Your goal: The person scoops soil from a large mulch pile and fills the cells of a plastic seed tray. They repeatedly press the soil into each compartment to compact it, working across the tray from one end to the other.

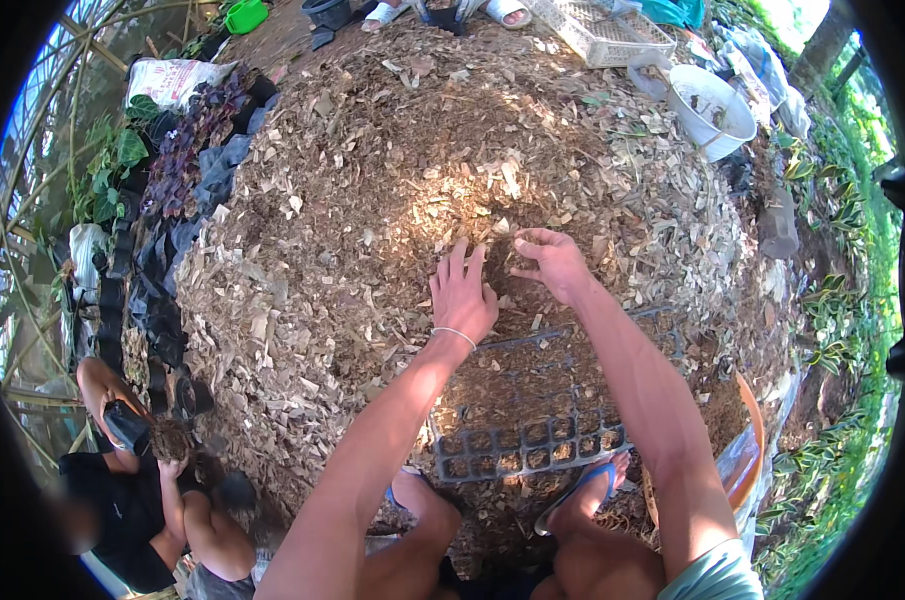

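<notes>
A wide heap of brown soil mixed with dry leaf pieces (332,187) spreads before me. My left hand (464,292) lies palm down on it with the fingers spread, a pale band around the wrist. Just to its right, my right hand (554,262) has its fingers bent round some of the mix; how much it holds is unclear. Below both hands, a black plastic seedling tray (490,474) rests near my feet. Its near rows of cells show at the rim, while soil covers much of its far part.
A person (122,517) at lower left holds a black pot (126,427) and a soil clump. Another person's feet are at the top, beside a plastic crate (610,45). A white bucket (711,112) stands upper right; an orange-rimmed container (749,450) is lower right.
</notes>
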A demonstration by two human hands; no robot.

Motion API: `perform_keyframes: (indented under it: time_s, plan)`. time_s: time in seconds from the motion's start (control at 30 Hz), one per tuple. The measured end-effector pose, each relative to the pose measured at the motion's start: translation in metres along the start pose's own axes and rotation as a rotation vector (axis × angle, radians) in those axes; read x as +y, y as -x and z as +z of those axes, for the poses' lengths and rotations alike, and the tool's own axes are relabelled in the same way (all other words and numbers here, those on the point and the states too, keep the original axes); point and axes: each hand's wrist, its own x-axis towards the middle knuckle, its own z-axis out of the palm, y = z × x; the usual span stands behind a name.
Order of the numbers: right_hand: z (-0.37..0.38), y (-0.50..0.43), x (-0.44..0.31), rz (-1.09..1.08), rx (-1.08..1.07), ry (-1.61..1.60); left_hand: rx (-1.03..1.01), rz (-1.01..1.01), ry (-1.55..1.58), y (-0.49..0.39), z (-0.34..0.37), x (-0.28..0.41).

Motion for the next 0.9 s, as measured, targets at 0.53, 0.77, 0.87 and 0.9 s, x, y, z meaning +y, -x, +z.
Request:
perform_keyframes:
  time_s: [0.53, 0.77, 0.87, 0.9]
  plan:
    - [0.005, 0.002, 0.034, -0.719, 0.071, 1.477, -0.031, -0.012, -0.185, 0.001, 0.014, 0.001]
    - [0.007, 0.017, 0.055, -0.482, -0.084, 1.865, -0.159, 0.046, -0.392, 0.008, 0.014, -0.016]
    - [0.000, 0.014, 0.066, -0.484, -0.132, 1.844, -0.139, 0.073, -0.413, 0.011, 0.016, -0.019]
    - [-0.002, 0.011, 0.067, -0.455, -0.162, 1.866, -0.128, 0.082, -0.410, 0.011, 0.016, -0.020]
